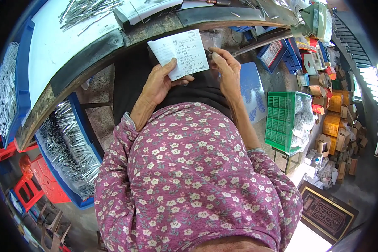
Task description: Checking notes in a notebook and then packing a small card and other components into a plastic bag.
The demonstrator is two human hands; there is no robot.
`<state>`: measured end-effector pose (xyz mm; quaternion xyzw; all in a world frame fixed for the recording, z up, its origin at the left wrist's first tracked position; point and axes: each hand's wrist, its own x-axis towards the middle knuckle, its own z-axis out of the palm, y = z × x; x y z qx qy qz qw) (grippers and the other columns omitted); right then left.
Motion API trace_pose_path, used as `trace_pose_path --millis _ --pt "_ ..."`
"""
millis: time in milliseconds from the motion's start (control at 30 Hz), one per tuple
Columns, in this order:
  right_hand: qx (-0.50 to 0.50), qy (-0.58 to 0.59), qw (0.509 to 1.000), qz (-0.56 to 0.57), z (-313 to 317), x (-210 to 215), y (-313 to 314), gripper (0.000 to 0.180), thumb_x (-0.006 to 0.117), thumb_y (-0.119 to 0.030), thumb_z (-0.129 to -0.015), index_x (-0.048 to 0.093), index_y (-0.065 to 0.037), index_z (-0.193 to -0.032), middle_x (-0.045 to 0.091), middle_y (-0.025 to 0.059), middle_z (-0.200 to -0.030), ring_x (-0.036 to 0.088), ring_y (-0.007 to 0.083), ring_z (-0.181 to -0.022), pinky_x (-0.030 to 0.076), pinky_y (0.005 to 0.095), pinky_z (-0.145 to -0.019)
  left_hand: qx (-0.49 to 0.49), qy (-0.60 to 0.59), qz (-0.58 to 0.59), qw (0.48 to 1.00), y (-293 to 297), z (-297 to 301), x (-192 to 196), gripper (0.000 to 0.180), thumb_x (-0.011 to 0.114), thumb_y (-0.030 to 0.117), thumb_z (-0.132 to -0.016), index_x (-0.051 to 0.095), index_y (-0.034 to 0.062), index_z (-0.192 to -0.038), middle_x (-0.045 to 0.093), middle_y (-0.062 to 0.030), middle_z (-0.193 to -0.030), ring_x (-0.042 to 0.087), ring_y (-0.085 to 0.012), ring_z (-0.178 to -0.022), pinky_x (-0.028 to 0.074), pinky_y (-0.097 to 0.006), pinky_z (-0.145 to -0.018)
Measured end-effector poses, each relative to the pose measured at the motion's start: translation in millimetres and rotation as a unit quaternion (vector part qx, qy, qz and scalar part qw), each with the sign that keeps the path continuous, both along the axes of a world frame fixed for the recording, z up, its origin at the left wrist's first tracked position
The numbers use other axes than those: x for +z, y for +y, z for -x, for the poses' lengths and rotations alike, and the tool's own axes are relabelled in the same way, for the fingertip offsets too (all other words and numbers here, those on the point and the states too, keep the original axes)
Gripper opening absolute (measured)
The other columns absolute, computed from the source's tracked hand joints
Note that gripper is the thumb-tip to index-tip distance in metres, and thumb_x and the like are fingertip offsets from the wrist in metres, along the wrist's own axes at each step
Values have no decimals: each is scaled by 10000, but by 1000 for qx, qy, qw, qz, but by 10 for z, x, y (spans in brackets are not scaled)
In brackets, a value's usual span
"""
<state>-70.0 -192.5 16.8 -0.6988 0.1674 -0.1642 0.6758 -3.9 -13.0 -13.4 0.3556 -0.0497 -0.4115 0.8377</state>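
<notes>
A small white notebook [191, 48] with handwritten lines lies tilted over my lap, just below the edge of the workbench. My left hand [158, 83] grips its lower left corner, thumb on the page and fingers behind. At the right edge of the page is my right hand [227, 72], thumb and forefinger pinched together around something small and dark, too little of which shows to name. The other fingers of that hand are curled in.
On the workbench [88, 59] lie thin metal rods [88, 11] in a heap. Blue trays [85, 126] with many metal pieces stand at the left. To the right are a green crate [277, 122] with plastic-wrapped goods and stacked cardboard boxes [344, 136]. Red stools [27, 191] stand lower left.
</notes>
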Motion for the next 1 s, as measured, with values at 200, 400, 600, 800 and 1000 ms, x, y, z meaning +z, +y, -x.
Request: trace_pose_path --millis 200,400,600,800,1000 --pt "79 -5 981 -175 -79 -64 -35 274 565 -157 -832 560 19 -1043 590 20 -861 528 73 -748 406 201 -670 -8 6 9 1000 12 -1 -17 395 430 276 -905 463 -67 -1098 599 -186 -953 631 -257 -760 522 -297 -641" --pt "82 21 967 -240 -83 -83 -39 271 571 -152 -831 558 28 -1033 606 51 -904 551 93 -800 426 218 -696 -13 2 16 1000 17 -12 -14 386 430 268 -906 462 -64 -1101 598 -183 -958 631 -259 -755 522 -298 -634" --pt "72 27 968 -239 -99 -110 -30 273 594 -143 -815 564 23 -1030 610 40 -888 554 89 -767 428 209 -665 -16 2 16 1000 25 -16 -20 383 434 269 -904 463 -58 -1104 599 -180 -959 631 -259 -754 521 -301 -632" --pt "75 29 959 -273 -102 -142 -53 272 600 -142 -813 567 21 -1028 613 42 -870 555 92 -756 429 210 -659 -19 -5 8 1000 33 -30 -28 395 405 270 -913 439 -67 -1117 588 -211 -961 627 -290 -779 532 -345 -669" --pt "62 31 955 -289 -120 -166 -34 270 607 -143 -809 570 16 -1024 614 42 -861 553 97 -749 428 226 -664 -23 -3 20 1000 49 -44 -58 402 414 274 -910 440 -71 -1115 589 -213 -962 625 -296 -793 531 -349 -672"
